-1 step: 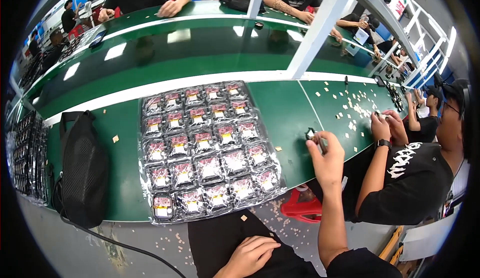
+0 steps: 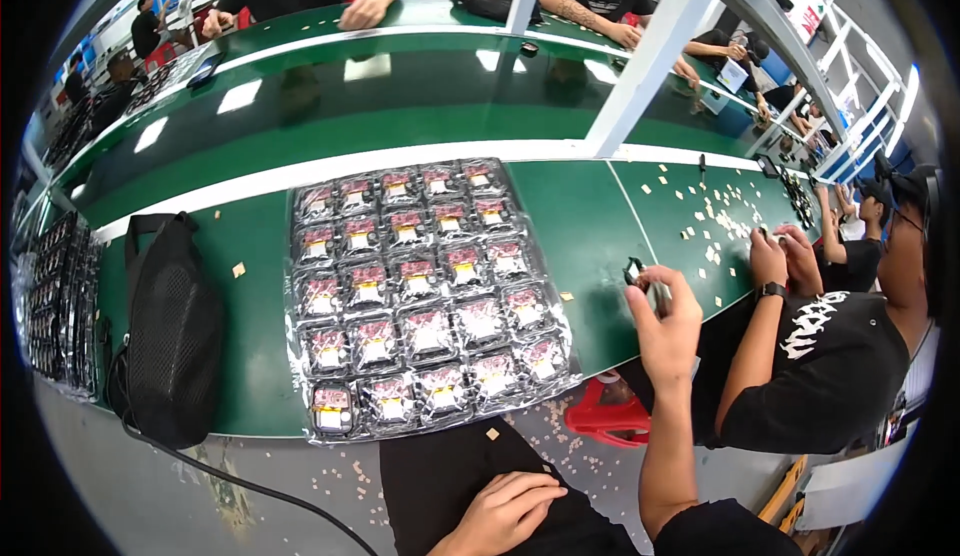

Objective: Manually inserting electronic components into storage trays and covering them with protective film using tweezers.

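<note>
My right hand (image 2: pixel 668 331) is raised over the right part of the green bench, closed on a small black-framed part (image 2: pixel 634 271). Its thumb and fingers cover much of the part, so its exact kind does not show. Down on my dark-clothed thigh lies my left hand (image 2: pixel 508 511), fingers stretched out flat and holding nothing. In front of me a clear plastic blister tray (image 2: pixel 560 356) holds rows of small black square devices (image 2: pixel 417 278), each with a reddish area, a white patch and a yellow strip.
A black bag (image 2: pixel 172 326) lies left, beside stacked filled trays (image 2: pixel 55 306). Small tan squares (image 2: pixel 735 221) scatter over the bench at right. A co-worker (image 2: pixel 815 356) sits close on my right, near a red stool (image 2: pixel 607 411). A white post (image 2: pixel 655 56) rises beyond the tray.
The whole view has shifted slightly, with the scene sitting a little further right in the picture. Both hands keep their poses, the right still gripping the small black-framed part.
</note>
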A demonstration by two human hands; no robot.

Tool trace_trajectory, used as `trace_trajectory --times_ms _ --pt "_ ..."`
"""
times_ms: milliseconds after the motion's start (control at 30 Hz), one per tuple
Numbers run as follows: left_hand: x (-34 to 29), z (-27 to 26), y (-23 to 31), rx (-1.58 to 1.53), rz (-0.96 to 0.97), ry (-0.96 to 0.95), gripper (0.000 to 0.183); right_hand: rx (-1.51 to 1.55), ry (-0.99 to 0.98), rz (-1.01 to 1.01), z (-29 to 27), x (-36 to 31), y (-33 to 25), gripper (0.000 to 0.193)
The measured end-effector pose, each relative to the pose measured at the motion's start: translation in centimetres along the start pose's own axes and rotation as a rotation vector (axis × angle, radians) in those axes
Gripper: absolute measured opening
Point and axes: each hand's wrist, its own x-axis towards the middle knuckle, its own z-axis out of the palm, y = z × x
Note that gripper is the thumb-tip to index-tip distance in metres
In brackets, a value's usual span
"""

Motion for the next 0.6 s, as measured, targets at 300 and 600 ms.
trace_trajectory --times_ms 300,600 --pt "1.9 -3.7 6.1 -0.827 -0.03 0.71 0.045 0.517 -0.718 -0.48 1.3 -10.0 -9.2 0.053" --pt "-0.2 -5.4 4.5 -0.65 -0.186 0.739 0.066 0.325 -0.761 -0.405 2.5 -12.1 -9.7 0.056"
